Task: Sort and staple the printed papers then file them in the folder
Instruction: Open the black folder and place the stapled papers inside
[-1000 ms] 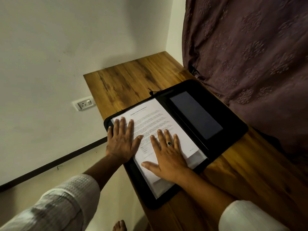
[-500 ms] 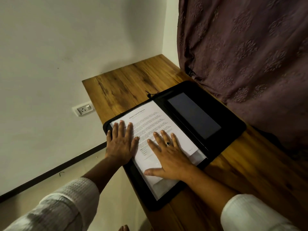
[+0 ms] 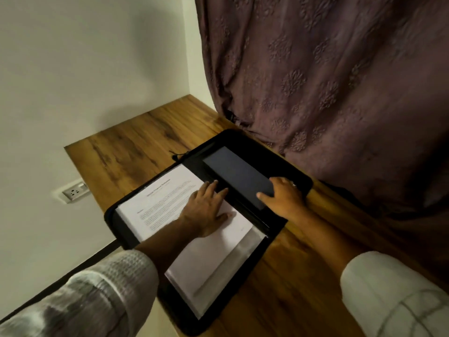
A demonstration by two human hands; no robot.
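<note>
A black zip folder [image 3: 245, 139] lies open on the wooden table [image 3: 136, 147]. Its left half holds a stack of printed papers [image 3: 165, 198] with a sheet of text on top. My left hand [image 3: 206, 211] lies flat on the papers, fingertips near the folder's spine. On the right half, my right hand [image 3: 283, 199] rests at the near corner of a dark grey pocket panel [image 3: 233, 171], thumb stretched out on the panel. A ring shows on that hand. No stapler is in view.
A brown patterned curtain [image 3: 315, 81] hangs at the right and touches the folder's far edge. A white wall with a power socket [image 3: 74, 192] runs along the table's left side. Bare wood lies beyond the folder.
My right hand left the papers and moved right onto the folder's right half. My left hand slid right across the papers toward the spine. The camera moved closer.
</note>
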